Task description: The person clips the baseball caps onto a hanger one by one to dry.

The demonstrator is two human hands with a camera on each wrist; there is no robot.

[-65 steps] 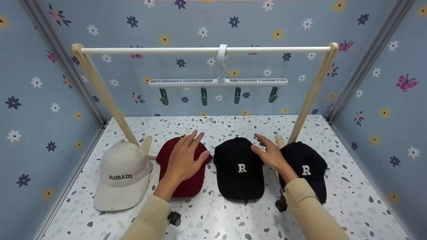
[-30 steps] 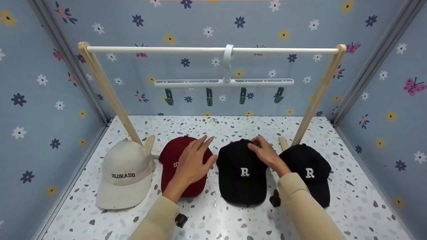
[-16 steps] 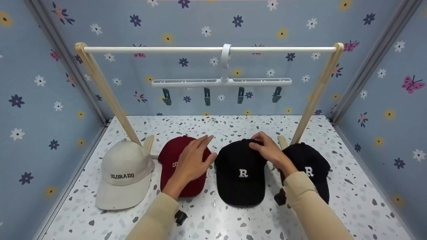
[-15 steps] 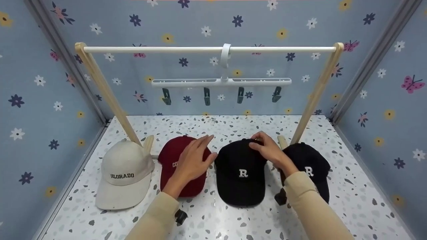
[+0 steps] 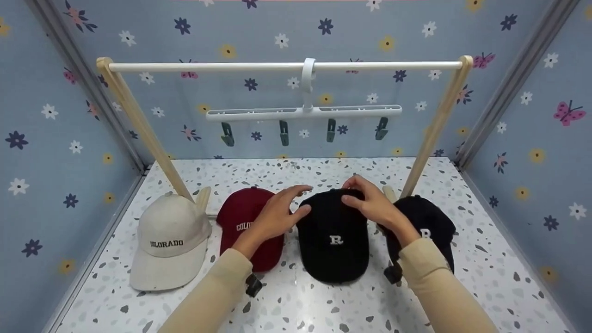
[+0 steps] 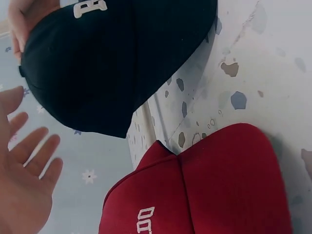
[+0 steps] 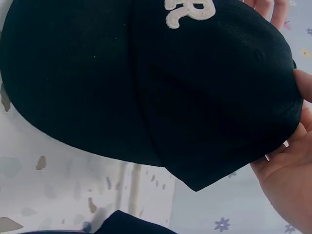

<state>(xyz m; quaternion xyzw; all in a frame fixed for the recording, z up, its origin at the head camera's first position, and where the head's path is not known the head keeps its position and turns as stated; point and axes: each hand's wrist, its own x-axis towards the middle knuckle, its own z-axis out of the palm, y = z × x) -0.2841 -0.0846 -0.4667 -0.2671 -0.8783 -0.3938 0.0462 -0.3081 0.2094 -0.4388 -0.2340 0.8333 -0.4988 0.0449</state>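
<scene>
My right hand (image 5: pixel 375 203) grips the back of the crown of a black baseball cap (image 5: pixel 333 217) with a white R, thumb on top and fingers curled behind; the right wrist view shows the thumb at the crown's edge. The cap tips forward, brim toward me. My left hand (image 5: pixel 276 216) hovers between this cap and a dark red baseball cap (image 5: pixel 259 252), fingers spread, thumb near the black cap's left side. In the left wrist view a gap shows between the left hand (image 6: pixel 24 185) and the black cap (image 6: pixel 83 73). The left forearm and hand cover part of the red cap's lettering.
A beige COLORADO cap (image 5: pixel 169 231) lies at left; a second black R cap (image 5: pixel 428 222) lies at right, partly behind my right forearm. Behind stands a wooden rack with a white rod (image 5: pixel 208 67), from which hangs a white hanger (image 5: pixel 254 114) with several dark green clips (image 5: pixel 284 133).
My right hand came in from the right and took hold of the black cap's crown, which now tips forward. My left hand moved right from above the red cap toward the black cap.
</scene>
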